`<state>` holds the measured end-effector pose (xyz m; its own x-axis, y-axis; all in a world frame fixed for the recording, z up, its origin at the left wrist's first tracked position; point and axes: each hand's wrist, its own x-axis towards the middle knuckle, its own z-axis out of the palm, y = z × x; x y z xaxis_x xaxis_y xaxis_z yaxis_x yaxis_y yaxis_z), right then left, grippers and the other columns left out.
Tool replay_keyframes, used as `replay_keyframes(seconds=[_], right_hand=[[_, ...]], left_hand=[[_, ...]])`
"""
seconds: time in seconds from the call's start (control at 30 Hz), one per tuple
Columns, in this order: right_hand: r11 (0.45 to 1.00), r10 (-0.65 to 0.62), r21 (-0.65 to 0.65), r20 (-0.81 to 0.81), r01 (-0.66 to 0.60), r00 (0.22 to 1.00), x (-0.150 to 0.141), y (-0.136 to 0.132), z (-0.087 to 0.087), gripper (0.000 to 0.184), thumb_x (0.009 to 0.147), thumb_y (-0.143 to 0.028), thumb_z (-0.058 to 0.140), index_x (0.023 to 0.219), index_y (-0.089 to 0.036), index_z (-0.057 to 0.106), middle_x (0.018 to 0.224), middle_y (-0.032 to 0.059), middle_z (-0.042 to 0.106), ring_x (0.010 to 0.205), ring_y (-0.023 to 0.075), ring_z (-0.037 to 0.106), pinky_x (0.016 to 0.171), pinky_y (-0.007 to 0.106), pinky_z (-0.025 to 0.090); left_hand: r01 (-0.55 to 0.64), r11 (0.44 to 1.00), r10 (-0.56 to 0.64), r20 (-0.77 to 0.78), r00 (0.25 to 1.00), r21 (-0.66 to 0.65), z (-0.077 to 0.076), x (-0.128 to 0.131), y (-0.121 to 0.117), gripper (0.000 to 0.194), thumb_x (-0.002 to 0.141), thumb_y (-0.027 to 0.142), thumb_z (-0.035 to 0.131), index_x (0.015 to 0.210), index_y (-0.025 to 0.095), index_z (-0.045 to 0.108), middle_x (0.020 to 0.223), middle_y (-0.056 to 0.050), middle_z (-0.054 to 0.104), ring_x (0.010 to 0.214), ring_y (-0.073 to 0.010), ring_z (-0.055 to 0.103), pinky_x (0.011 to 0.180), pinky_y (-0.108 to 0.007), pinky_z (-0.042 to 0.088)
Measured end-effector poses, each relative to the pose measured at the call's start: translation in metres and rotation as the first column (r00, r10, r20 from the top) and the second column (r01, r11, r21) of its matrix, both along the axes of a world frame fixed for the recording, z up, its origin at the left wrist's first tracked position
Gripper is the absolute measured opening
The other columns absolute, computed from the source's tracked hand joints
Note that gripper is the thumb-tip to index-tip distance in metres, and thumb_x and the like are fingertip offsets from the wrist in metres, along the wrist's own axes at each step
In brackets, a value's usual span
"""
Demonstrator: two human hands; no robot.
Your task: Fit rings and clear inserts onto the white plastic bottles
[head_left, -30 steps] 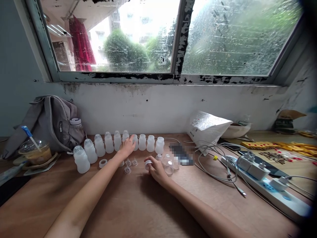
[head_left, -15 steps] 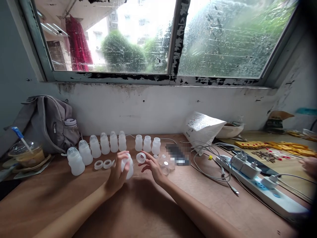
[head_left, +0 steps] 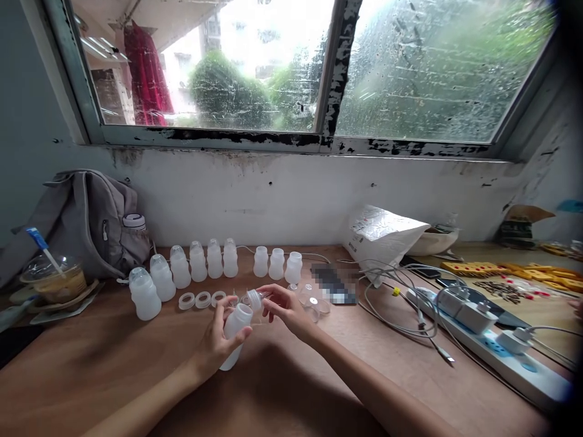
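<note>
Fingers [head_left: 228,315] of the left hand [head_left: 214,343] are wrapped around a translucent white bottle [head_left: 235,328], which is held tilted, mouth toward the upper right, just above the wooden surface [head_left: 282,388]. Fingers of the right hand [head_left: 285,309] are pinched narrowly on a small clear cap piece [head_left: 254,298], held just beside the bottle's mouth; whether the two touch cannot be told at this size. Behind the hands, a row of like bottles [head_left: 200,264] is seen standing upright along the wall, with a gap in it. Three white rings [head_left: 203,300] lie flat on the surface just left of the hands, and clear domed lids [head_left: 314,300] lie just right of them. A grey bag [head_left: 86,224] is leaned against the wall at far left, with a lidded drink cup [head_left: 52,279] in front of it. A power strip [head_left: 496,346] and tangled cables [head_left: 401,297] are noted well to the right.
</note>
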<state>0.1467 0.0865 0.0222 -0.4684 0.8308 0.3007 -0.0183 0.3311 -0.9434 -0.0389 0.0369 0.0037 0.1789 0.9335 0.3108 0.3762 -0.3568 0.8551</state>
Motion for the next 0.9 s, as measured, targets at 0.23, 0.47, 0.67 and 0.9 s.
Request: replay_keyframes(seconds=[0.23,0.47,0.67,0.9], right_hand=[[0.989,0.097,0.078,0.299,-0.126,0.949,0.015,0.004,0.022,0.025,0.076,-0.033,0.053,0.094,-0.016,0.054,0.071,0.0017,0.056,0.058,0.0095,0.051,0.051,0.022,0.043],[0.983,0.037,0.149,0.423,-0.110,0.905,0.022,0.005,0.031,0.012,0.076,-0.023,0.050,0.084,-0.017,0.055,0.069,0.0012,0.056,0.060,0.0100,0.052,0.049,0.020,0.040],[0.977,-0.005,0.193,0.464,-0.096,0.886,0.021,0.005,0.032,0.016,0.079,-0.027,0.047,0.081,-0.016,0.058,0.068,0.0025,0.058,0.059,0.0105,0.053,0.050,0.021,0.041],[0.967,-0.015,0.220,0.552,-0.128,0.833,0.020,0.003,0.034,0.029,0.080,-0.036,0.043,0.061,-0.016,0.048,0.056,-0.0001,0.053,0.049,0.0080,0.047,0.045,0.019,0.034]], left_hand=[[0.045,0.990,-0.045,0.005,0.999,-0.133,-0.004,0.005,0.001,0.044,0.062,0.040,0.063,0.097,0.017,0.051,0.081,-0.002,0.056,0.073,-0.0157,0.050,0.065,-0.024,0.039],[0.263,0.906,-0.243,0.104,0.965,-0.332,0.002,-0.002,0.012,0.044,0.058,0.033,0.067,0.095,0.014,0.054,0.074,0.001,0.052,0.067,-0.0128,0.045,0.060,-0.022,0.035],[0.316,0.878,-0.281,0.147,0.948,-0.360,0.003,-0.005,0.015,0.042,0.057,0.031,0.068,0.093,0.014,0.055,0.075,0.001,0.050,0.069,-0.0123,0.044,0.061,-0.022,0.034],[0.327,0.874,-0.310,0.106,0.945,-0.360,-0.004,-0.003,0.015,0.048,0.055,0.032,0.069,0.097,0.016,0.054,0.076,0.001,0.053,0.070,-0.0139,0.048,0.062,-0.023,0.037]])
